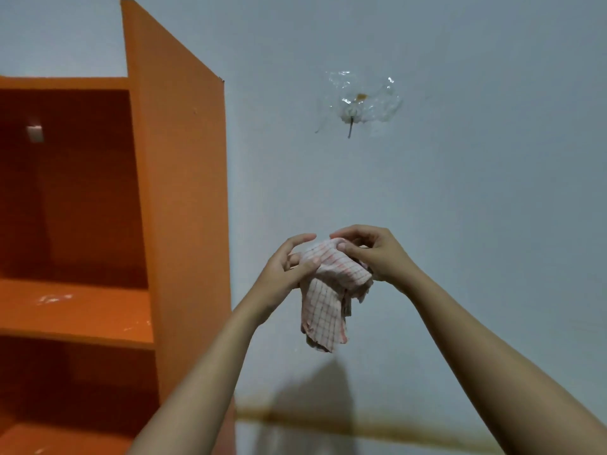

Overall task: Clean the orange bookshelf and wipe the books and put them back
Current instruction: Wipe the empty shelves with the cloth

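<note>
The orange bookshelf (184,205) stands at the left against a pale wall, its side panel facing me. Its visible compartments hold no books, and pale dust marks lie on the middle shelf board (75,307). To the right of the shelf, in front of the wall, I hold a white cloth with a red check pattern (328,290) in both hands. My left hand (289,264) grips its left side, fingers curled into the fabric. My right hand (371,254) pinches its upper right part. The cloth's lower end hangs loose. No books are in view.
A patch of clear plastic taped over a small wall hook (356,103) sits on the wall above my hands. A brownish stripe (394,428) runs along the wall low down. A small pale bracket (34,134) shows inside the top compartment.
</note>
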### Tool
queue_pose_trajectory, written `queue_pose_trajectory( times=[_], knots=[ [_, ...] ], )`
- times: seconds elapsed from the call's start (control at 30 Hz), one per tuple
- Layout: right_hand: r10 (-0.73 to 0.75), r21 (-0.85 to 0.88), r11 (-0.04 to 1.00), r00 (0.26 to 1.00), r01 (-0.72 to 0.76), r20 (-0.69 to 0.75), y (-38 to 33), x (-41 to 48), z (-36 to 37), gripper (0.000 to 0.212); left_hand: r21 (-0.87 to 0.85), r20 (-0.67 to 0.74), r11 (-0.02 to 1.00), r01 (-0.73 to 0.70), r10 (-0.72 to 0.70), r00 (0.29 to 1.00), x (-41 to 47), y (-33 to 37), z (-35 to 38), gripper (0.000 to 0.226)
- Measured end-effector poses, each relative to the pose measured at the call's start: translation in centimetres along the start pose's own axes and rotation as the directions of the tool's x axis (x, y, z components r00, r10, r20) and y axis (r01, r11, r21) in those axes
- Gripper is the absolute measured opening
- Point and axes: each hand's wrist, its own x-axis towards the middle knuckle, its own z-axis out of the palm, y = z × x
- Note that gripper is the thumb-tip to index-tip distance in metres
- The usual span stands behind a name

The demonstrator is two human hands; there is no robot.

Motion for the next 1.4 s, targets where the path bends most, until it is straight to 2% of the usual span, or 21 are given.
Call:
queue_pose_trajectory(
  times=[0.17, 0.3, 0.43, 0.57, 0.67, 0.77, 0.9, 1.07, 1.2, 1.4],
  knots=[
    [0.010, 0.075, 0.997, 0.994, -0.018, 0.110, -1.6, -2.9, 4.6, 0.016, 0.074, -0.077, 0.996, 0.050, -0.044, 0.996, -6.9, 1.8, -1.7, 0.025],
    [0.012, 0.195, 0.979, 0.977, -0.054, 0.211, -4.5, -4.5, 9.3, 0.012, 0.090, -0.200, 0.994, 0.059, -0.040, 0.979, -11.5, 4.4, -4.7, 0.023],
    [-0.077, 0.353, 0.935, 0.955, -0.031, 0.287, -7.3, -5.1, 14.8, 0.008, 0.082, -0.341, 0.994, 0.068, -0.036, 0.939, -16.0, 6.9, -8.4, 0.023],
    [-0.151, 0.389, 0.921, 0.940, 0.021, 0.305, -9.5, -5.2, 20.8, 0.012, 0.109, -0.495, 0.990, 0.090, -0.025, 0.869, -20.7, 8.3, -12.7, 0.024],
    [-0.179, 0.391, 0.918, 0.943, 0.058, 0.280, -10.3, -5.4, 25.9, 0.015, 0.086, -0.626, 0.992, 0.093, -0.019, 0.779, -24.0, 9.0, -16.1, 0.025],
    [-0.171, 0.453, 0.892, 0.925, -0.001, 0.339, -12.1, -5.8, 30.5, 0.017, 0.062, -0.722, 0.994, 0.087, -0.016, 0.692, -27.0, 9.8, -19.2, 0.027],
    [-0.187, 0.558, 0.816, 0.845, -0.151, 0.501, -15.1, -6.4, 36.2, 0.027, 0.051, -0.784, 0.996, 0.066, -0.001, 0.620, -29.6, 10.9, -22.8, 0.030],
    [-0.163, 0.560, 0.819, 0.886, -0.123, 0.434, -16.7, -5.8, 42.1, 0.041, 0.089, -0.826, 0.995, 0.043, 0.049, 0.562, -31.5, 11.8, -27.3, 0.039],
    [-0.163, 0.587, 0.803, 0.908, -0.105, 0.386, -17.3, -5.2, 45.8, 0.046, 0.077, -0.849, 0.996, 0.053, 0.038, 0.527, -32.4, 11.3, -30.4, 0.042],
    [-0.243, 0.645, 0.750, 0.848, -0.143, 0.470, -17.9, -3.9, 50.9, 0.052, 0.032, -0.850, 0.999, 0.031, 0.011, 0.526, -32.7, 9.2, -34.5, 0.043]
  ],
)
